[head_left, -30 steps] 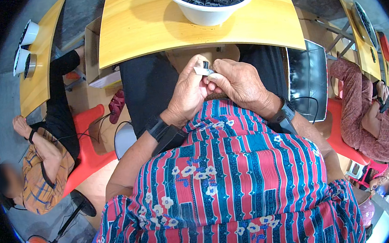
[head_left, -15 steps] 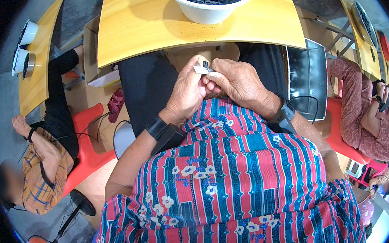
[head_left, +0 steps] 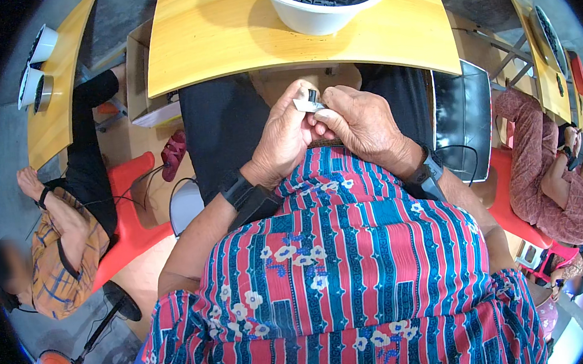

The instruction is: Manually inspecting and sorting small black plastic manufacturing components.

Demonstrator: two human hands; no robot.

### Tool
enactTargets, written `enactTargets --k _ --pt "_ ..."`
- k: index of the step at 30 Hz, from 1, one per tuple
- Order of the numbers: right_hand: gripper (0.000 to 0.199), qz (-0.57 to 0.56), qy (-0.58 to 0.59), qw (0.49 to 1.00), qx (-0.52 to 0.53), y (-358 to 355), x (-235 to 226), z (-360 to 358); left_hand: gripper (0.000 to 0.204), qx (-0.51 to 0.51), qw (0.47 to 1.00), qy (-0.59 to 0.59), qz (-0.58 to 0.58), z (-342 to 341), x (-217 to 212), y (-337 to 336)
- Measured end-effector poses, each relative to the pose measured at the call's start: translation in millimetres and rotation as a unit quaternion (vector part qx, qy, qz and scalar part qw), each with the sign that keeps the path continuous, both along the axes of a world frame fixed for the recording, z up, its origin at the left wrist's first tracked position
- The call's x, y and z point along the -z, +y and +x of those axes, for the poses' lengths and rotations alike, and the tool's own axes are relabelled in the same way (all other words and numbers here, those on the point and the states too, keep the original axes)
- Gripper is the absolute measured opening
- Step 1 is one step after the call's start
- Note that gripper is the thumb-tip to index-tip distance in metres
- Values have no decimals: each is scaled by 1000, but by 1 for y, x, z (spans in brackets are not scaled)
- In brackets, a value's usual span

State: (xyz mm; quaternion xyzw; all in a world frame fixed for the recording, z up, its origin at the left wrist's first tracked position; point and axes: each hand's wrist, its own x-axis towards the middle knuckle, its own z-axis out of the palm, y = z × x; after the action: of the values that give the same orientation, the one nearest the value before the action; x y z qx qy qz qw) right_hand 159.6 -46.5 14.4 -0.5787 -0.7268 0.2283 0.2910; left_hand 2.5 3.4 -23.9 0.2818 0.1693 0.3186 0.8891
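Note:
Just past the table's near edge, over my lap, my two hands meet. My left hand (head_left: 286,129) is closed, pinching a small black piece (head_left: 312,95) between thumb and fingers. A flat, pale, blade-like piece (head_left: 305,105) with a pointed end lies across it, its other end in the pinch of my right hand (head_left: 362,122). The right thumb and forefinger press close to the black piece. The palms and lower fingers are partly hidden, so anything else inside them cannot be made out.
A white tub (head_left: 313,17) full of small black parts stands on the yellow wooden table (head_left: 226,50). A box with shiny black lining (head_left: 463,124) is right of my legs, a cardboard box (head_left: 143,77) to the left. People sit on red stools at both sides.
Both hands keep their grip at nearly the same spot. The pale blade-like piece has shifted and tilted slightly against the black piece. The view has moved a little.

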Motion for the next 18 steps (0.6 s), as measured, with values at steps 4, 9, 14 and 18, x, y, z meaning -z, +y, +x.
enactTargets --k 4,9,14,18 --pt "24 0 1 1000 -6 1 0 1 24 8 1000 -13 10 -1 2 2" --pt "24 -12 5 1000 -3 1 0 1 24 17 1000 -15 8 -1 4 2" --pt "24 -25 18 999 -12 1 2 3 22 20 1000 -20 7 0 6 2" --pt "24 -21 12 1000 -6 0 3 3 21 11 1000 6 7 1 1 0"
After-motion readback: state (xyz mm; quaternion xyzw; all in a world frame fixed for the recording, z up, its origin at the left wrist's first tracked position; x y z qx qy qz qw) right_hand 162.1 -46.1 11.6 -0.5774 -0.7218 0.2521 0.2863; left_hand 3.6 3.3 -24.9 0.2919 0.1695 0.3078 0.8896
